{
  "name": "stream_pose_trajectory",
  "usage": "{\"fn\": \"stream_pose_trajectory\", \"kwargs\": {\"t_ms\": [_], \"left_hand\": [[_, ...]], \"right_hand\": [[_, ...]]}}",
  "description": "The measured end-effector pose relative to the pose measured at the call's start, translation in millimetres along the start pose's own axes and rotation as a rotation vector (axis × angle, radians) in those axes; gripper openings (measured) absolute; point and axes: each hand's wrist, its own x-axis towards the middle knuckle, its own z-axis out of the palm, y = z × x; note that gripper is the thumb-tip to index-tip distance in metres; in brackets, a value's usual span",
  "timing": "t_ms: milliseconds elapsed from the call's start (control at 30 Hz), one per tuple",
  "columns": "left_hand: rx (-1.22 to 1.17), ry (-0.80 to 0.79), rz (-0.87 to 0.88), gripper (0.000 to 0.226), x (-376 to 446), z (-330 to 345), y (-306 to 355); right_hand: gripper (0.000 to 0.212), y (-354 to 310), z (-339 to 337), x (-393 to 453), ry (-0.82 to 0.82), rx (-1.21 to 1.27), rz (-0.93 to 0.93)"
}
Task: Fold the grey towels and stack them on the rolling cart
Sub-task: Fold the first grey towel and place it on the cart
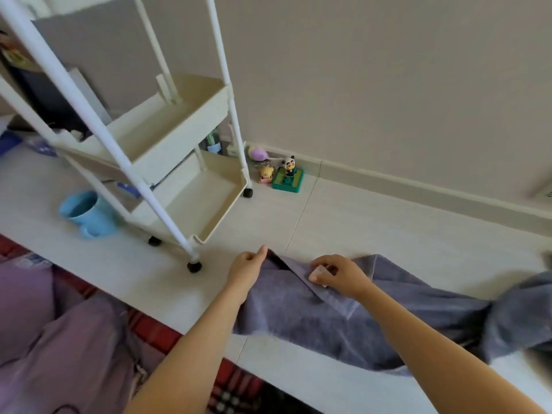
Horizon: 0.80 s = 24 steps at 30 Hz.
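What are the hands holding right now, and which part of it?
Both hold the grey towel lying on the floor. The left hand pinches its far left corner; the right hand grips the folded-over edge beside it.

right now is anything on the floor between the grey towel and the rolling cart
Nothing visible. Bare floor tile separates the grey towel from the rolling cart. The blue mug sits on the cart's far side, and the small toys stand by the wall, off the path.
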Motion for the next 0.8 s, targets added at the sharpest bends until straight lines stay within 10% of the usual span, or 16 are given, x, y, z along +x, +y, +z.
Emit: {"fn": "stream_pose_trajectory", "kwargs": {"t_ms": [267, 533, 700, 800], "left_hand": [[0.07, 0.056, 0.083, 0.033, 27, 0, -44], [0.04, 0.071, 0.219, 0.028, 37, -10, -44], [0.166, 0.141, 0.281, 0.033, 50, -10, -39], [0.267, 0.184, 0.269, 0.034, 59, -8, -35]], "right_hand": [[0.01, 26, 44, 7, 0.176, -0.047, 0.058], [0.023, -18, -6, 53, -0.007, -0.081, 0.077], [0.006, -68, -37, 120, 0.365, -0.072, 0.084], [0.021, -68, -24, 136, 0.319, 0.044, 0.044]]}}
